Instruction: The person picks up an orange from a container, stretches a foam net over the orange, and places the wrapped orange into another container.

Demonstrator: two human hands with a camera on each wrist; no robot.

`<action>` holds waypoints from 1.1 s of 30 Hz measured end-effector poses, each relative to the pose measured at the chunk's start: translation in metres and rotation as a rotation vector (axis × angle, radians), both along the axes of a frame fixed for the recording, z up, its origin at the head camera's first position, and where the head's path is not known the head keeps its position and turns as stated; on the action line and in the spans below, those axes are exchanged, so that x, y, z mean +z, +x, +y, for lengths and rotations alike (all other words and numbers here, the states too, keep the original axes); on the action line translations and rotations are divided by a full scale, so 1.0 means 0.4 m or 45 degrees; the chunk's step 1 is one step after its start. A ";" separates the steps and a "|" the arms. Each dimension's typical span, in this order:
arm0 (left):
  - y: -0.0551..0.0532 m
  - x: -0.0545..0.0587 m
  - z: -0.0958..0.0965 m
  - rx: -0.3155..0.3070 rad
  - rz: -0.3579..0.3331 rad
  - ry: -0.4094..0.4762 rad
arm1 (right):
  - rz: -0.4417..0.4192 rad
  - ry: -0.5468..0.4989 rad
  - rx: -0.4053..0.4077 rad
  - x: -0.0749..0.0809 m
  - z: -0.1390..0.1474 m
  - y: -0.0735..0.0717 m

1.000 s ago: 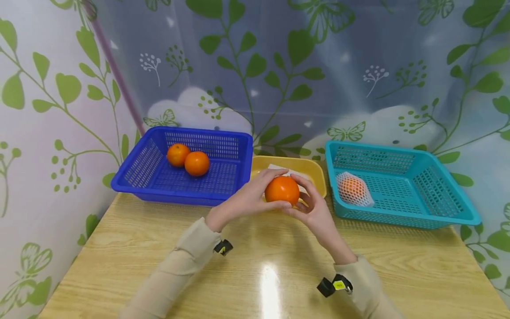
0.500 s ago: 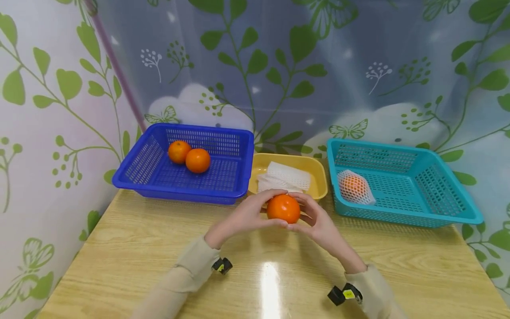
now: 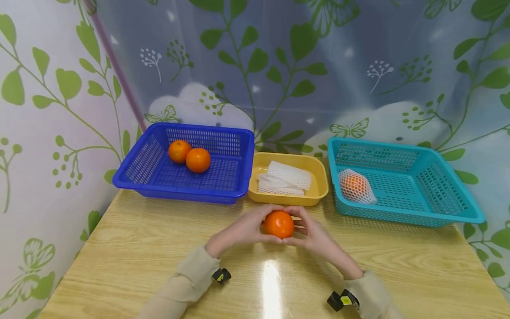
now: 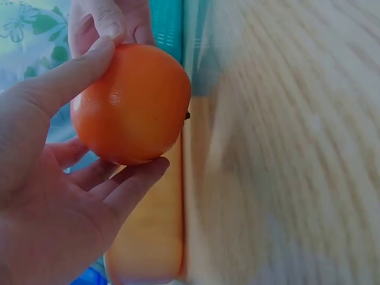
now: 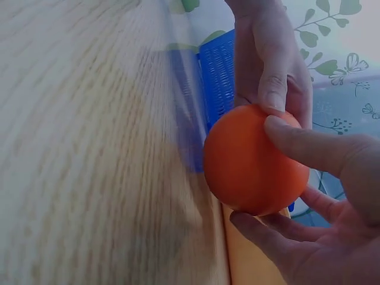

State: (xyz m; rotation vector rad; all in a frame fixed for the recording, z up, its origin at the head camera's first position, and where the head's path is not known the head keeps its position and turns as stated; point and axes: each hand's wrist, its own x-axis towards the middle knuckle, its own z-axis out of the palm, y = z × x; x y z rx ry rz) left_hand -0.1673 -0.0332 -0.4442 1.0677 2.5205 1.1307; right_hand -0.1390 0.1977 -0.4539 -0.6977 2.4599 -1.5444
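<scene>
Behind the fruit (image 3: pixel 280 224), baskets (image 3: pixel 183 193) (image 3: pixel 406 215) flank a tray (image 3: pixel 284 200)

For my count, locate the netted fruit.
In the head view, the netted fruit lies at left in the teal basket, right of the yellow tray.

Beige sleeves (image 3: pixel 187 279) carry small black wrist devices (image 3: pixel 335 301) with yellow markings (image 3: pixel 345 301).

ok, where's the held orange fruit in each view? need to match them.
Head: held orange fruit in the lower half, slightly right of centre, between left hand and right hand.
Left wrist: fruit left of centre, upper half.
Right wrist: fruit right of centre, slightly low.
Shared landmark: yellow tray, above the fruit in the head picture, below it in both wrist pictures.
</scene>
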 end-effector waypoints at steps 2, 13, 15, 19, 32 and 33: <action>0.001 -0.008 0.000 -0.010 -0.011 -0.001 | -0.010 0.014 0.008 -0.002 -0.001 0.001; 0.001 -0.017 -0.007 -0.031 -0.098 -0.005 | -0.034 0.075 0.057 -0.004 0.005 -0.004; 0.001 -0.016 -0.008 -0.025 -0.109 -0.008 | -0.039 0.096 0.077 0.005 0.010 -0.007; 0.001 -0.016 -0.008 -0.009 -0.124 -0.029 | 0.017 0.093 0.085 0.040 0.023 -0.024; 0.002 -0.025 -0.002 -0.044 -0.082 -0.038 | 0.628 0.457 -0.462 0.115 -0.009 -0.153; 0.002 -0.027 -0.001 -0.046 -0.082 -0.039 | 0.653 0.504 -0.475 0.110 -0.012 -0.166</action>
